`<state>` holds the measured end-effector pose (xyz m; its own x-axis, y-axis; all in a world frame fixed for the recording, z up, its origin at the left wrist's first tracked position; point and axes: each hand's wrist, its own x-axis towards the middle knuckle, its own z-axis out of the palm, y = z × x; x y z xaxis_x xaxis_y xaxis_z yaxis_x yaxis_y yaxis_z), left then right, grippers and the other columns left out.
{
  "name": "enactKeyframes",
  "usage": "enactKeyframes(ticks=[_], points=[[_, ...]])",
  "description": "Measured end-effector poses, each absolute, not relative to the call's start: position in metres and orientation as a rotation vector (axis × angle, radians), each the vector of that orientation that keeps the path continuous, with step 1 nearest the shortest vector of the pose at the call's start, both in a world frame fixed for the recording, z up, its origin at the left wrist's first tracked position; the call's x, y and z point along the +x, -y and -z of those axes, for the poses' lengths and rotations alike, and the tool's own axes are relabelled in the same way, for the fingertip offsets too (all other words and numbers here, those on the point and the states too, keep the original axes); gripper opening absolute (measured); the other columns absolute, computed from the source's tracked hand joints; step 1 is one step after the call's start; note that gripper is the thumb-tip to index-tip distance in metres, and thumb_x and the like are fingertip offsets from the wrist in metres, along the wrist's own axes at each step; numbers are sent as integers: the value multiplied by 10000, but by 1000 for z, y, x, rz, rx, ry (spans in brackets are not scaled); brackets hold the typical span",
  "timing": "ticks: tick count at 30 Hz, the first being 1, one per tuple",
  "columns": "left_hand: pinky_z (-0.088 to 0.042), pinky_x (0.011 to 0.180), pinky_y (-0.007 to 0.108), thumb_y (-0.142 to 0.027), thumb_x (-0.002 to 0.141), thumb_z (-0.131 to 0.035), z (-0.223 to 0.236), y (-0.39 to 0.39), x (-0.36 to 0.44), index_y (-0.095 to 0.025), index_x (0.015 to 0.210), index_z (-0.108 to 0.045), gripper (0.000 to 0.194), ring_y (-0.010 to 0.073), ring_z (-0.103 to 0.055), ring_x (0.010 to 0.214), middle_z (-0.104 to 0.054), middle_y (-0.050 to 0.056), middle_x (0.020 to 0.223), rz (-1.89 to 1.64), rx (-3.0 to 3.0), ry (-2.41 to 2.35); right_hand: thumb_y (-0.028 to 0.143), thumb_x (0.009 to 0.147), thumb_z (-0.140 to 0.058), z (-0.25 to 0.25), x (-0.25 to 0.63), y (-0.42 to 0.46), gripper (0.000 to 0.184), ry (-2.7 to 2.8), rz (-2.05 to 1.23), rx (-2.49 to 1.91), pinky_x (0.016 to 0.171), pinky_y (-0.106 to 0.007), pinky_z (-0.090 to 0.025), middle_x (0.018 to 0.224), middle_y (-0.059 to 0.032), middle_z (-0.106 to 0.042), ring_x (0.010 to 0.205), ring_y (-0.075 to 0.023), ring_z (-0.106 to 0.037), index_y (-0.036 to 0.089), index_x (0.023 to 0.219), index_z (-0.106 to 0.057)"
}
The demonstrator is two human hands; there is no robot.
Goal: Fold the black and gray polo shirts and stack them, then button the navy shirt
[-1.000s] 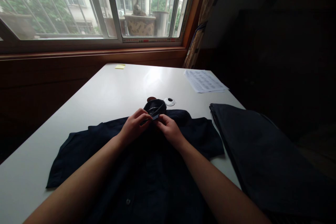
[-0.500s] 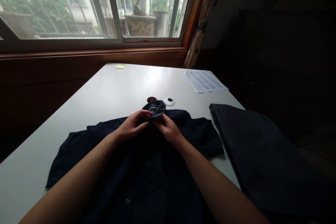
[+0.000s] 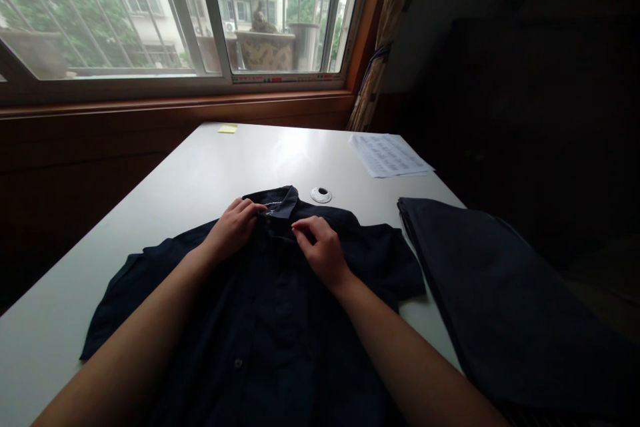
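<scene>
A dark navy button-up short-sleeved shirt (image 3: 280, 320) lies front up before me, its collar (image 3: 287, 203) at the far end. My left hand (image 3: 235, 227) is closed on the left side of the collar, the fingertips at its inner edge. Just right of the collar, over the upper chest, is my right hand (image 3: 320, 247), thumb and forefinger pinched together. Whether cloth is between those fingertips I cannot make out. A small pale button (image 3: 238, 363) shows low on the shirt front.
Folded dark cloth (image 3: 500, 280) lies along the right side of the white table (image 3: 165, 193). Beyond the collar is a round cable-hole cover (image 3: 321, 195). Printed sheets (image 3: 390, 155) lie at the far right and a yellow sticky note (image 3: 228, 128) at the far left, below the window.
The collar has shifted left and lies more spread out, hiding the brown disc behind it. My left hand has moved left with it. My right hand has come away from the collar tip.
</scene>
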<state>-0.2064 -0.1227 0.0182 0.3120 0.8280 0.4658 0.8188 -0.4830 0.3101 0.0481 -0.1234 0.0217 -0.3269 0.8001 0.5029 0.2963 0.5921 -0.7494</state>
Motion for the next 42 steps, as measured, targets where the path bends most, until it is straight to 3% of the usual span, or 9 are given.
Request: enactKeyframes(ticks=[4, 11, 16, 19, 26, 31, 34, 38, 42], points=[[-474, 970, 465, -218, 954, -514, -9, 121, -205, -266, 1208, -636, 286, 278, -510, 1054, -613, 72, 1092, -902, 2550, -1723, 206, 928, -601, -17, 46, 124, 179, 2100, -610, -781, 980, -435, -478, 1050, -75, -705, 1054, -256, -588, 257, 1034, -737], [-459, 1017, 484, -259, 922, -604, -8, 122, -206, -266, 1187, -649, 269, 298, -469, 1144, -585, 80, 1147, -947, 2449, -1842, 322, 910, -681, -16, 45, 126, 172, 2321, -580, -692, 999, -433, -477, 1090, -71, -719, 1093, -260, -572, 260, 1044, -770], [-461, 1006, 483, -283, 930, -594, -4, 118, -209, -259, 1088, -684, 183, 289, -502, 1122, -604, 77, 1103, -955, 2400, -1849, 320, 898, -687, -15, 45, 128, 313, 2399, -569, -704, 1030, -453, -450, 1195, -84, -679, 1138, -266, -570, 258, 1204, -704], [-460, 1002, 475, -301, 928, -603, -1, 116, -211, -253, 1068, -689, 170, 285, -512, 1112, -610, 75, 1080, -977, 2388, -1850, 326, 875, -714, -14, 45, 129, 435, 2424, -543, -752, 1054, -464, -426, 1248, -98, -641, 1169, -275, -557, 236, 1289, -612], [-455, 1014, 465, -363, 916, -634, -3, 116, -213, -244, 1030, -698, 177, 293, -505, 1133, -619, 76, 1069, -926, 2311, -1949, 478, 825, -760, -24, 40, 147, 462, 2442, -311, -1055, 975, -448, -468, 1177, -131, -608, 1092, -292, -547, 189, 1132, -572], [-438, 1042, 458, -354, 923, -624, -5, 116, -210, -236, 1039, -698, 181, 299, -500, 1166, -625, 83, 1096, -906, 2277, -1966, 573, 823, -715, -40, 32, 178, 616, 2576, -113, -1238, 1025, -543, -428, 1367, -205, -528, 1212, -377, -485, 133, 1232, -579], [-432, 1045, 458, -345, 923, -624, -5, 115, -210, -239, 1027, -700, 167, 301, -500, 1175, -628, 83, 1096, -920, 2271, -1958, 483, 876, -658, -48, 28, 196, 490, 2698, -104, -1287, 1027, -602, -413, 1472, -196, -478, 1332, -442, -401, 138, 1222, -624], [-427, 1045, 458, -336, 912, -638, -4, 114, -212, -244, 1016, -706, 155, 300, -503, 1170, -636, 80, 1081, -946, 2277, -1932, 323, 880, -616, -56, 24, 210, 424, 2785, -98, -1380, 958, -598, -465, 1573, -207, -370, 1395, -498, -331, 101, 1240, -643], [-431, 1038, 460, -343, 910, -642, -4, 113, -213, -234, 1015, -707, 164, 305, -501, 1166, -638, 87, 1085, -943, 2289, -1932, 212, 894, -537, -60, 26, 211, 390, 2879, -87, -1280, 980, -558, -469, 1560, -213, -394, 1420, -476, -318, 68, 1238, -652]])
